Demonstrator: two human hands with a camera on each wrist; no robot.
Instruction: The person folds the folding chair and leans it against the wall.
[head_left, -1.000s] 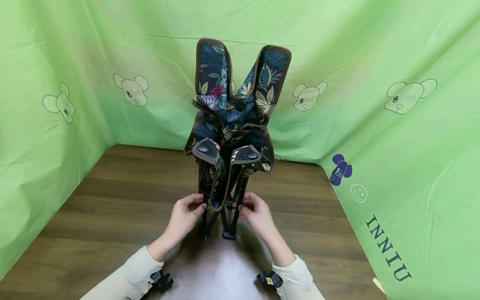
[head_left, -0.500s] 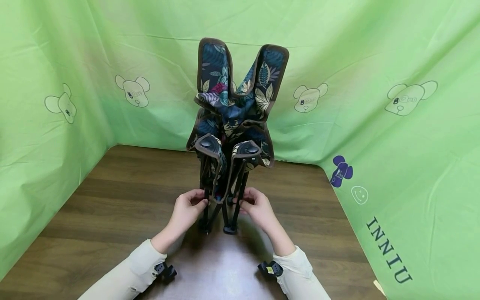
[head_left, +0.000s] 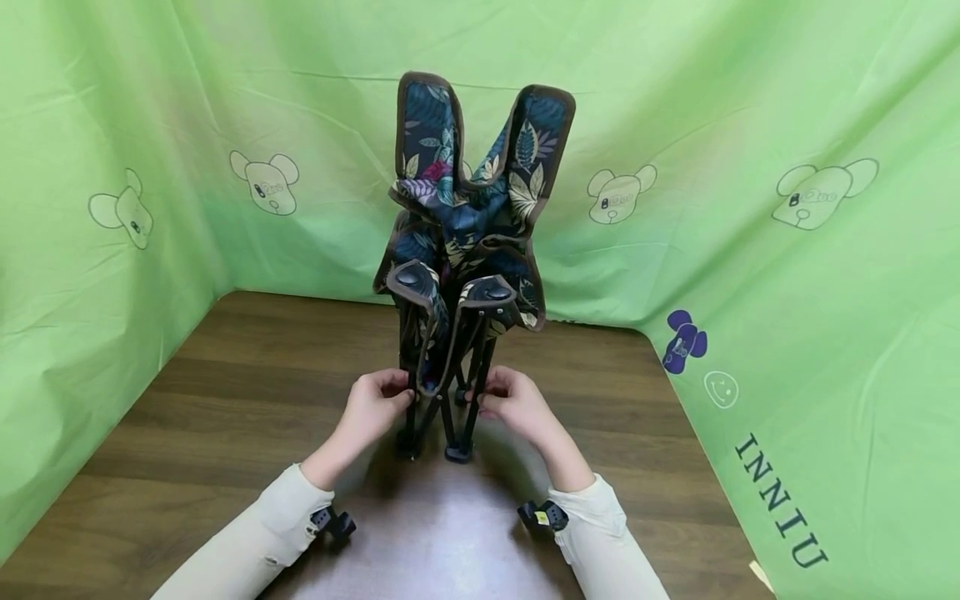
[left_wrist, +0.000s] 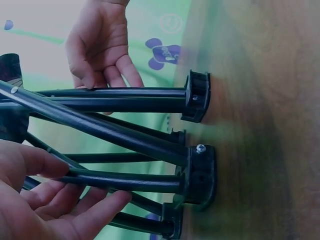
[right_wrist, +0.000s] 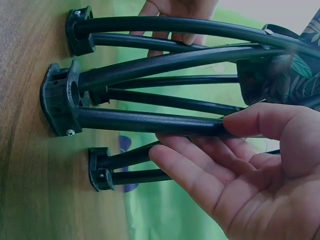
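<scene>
A small folding camp chair (head_left: 483,221) stands half folded, its dark blue floral fabric bunched between black tube legs. Two fabric corners rise upright at the back. On the left, my left hand (head_left: 371,412) pinches a front leg tube (left_wrist: 130,180) between thumb and fingers, low down near its plastic foot (left_wrist: 201,175). Opposite it, my right hand (head_left: 523,408) pinches another leg tube (right_wrist: 155,120), thumb on top and fingers beneath in the right wrist view. The crossed tubes partly hide the fingers in the head view.
The chair's feet are at the wooden tabletop (head_left: 247,417). Green cloth walls (head_left: 315,242) with printed bear heads surround the table behind and on both sides. Black cameras are strapped to both wrists.
The chair's feet and both hands have shifted slightly forward, away from me. The front armrest corners sit a little higher in view; both hands keep their hold on the legs.
</scene>
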